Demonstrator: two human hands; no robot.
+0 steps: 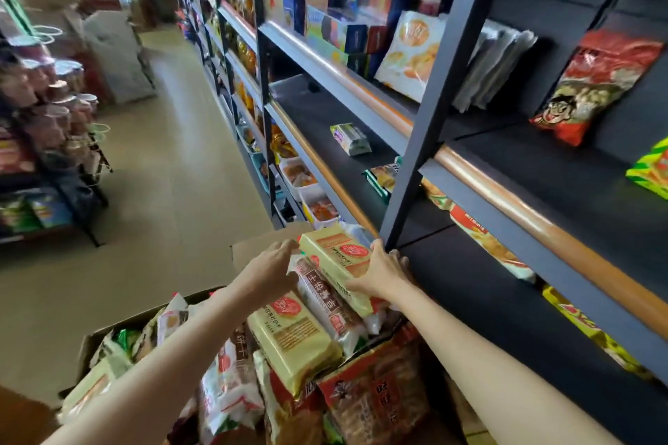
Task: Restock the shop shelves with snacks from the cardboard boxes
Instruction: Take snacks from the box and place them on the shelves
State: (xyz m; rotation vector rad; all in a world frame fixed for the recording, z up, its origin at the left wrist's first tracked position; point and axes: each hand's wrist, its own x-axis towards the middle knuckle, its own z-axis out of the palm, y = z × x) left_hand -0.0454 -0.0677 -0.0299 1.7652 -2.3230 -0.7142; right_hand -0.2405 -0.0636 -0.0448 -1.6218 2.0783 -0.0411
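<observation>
A yellow biscuit packet (pixel 338 260) was held between both hands above an open cardboard box (pixel 108 332) that stood on the floor beside the dark shop shelves (pixel 506 188). The left hand (pixel 269 269) was laid against the packet's left edge with its fingers curled round it, and the right hand (pixel 383 273) was closed on the packet's right side, thumb on top, just beside the shelf upright (pixel 433 94). The box was seen packed with snacks: a second yellow packet (pixel 292 340) lay directly below the held one, a brown-and-white packet (pixel 323 296) between them, and a red bag (pixel 376 394) nearer the camera. On the shelves, a red snack bag (pixel 596 83) was propped well apart on the right, a white bag of crackers (pixel 412 54) leaned behind the upright, and a small pale packet (pixel 350 139) lay alone on the lower shelf
</observation>
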